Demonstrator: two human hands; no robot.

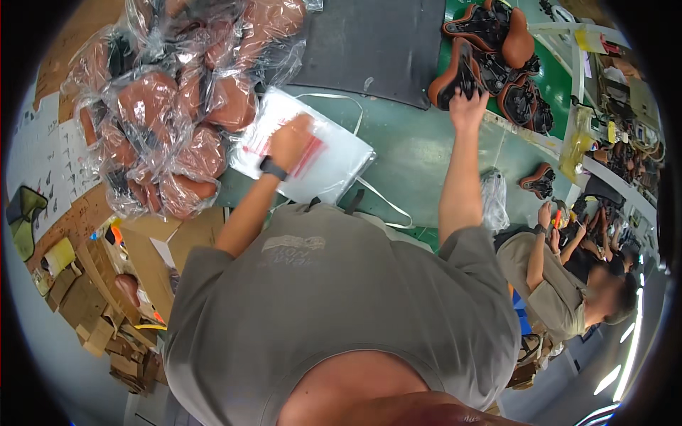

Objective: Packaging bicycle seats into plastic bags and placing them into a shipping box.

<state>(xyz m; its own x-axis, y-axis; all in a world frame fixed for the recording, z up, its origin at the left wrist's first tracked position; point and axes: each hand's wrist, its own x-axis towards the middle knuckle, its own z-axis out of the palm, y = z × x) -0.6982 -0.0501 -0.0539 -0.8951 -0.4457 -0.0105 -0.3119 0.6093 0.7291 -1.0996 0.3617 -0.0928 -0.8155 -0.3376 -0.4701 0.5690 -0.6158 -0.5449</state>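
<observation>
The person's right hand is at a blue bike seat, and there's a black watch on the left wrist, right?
Not blue: the head view shows the right hand at a brown, long-nosed bike seat with a black underside. The black watch is on the left wrist.

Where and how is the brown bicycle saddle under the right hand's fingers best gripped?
Probably by its black underside frame, from above and the wearer's side: the bicycle saddle lies underside up, exposing it, while other saddles crowd its right.
</observation>
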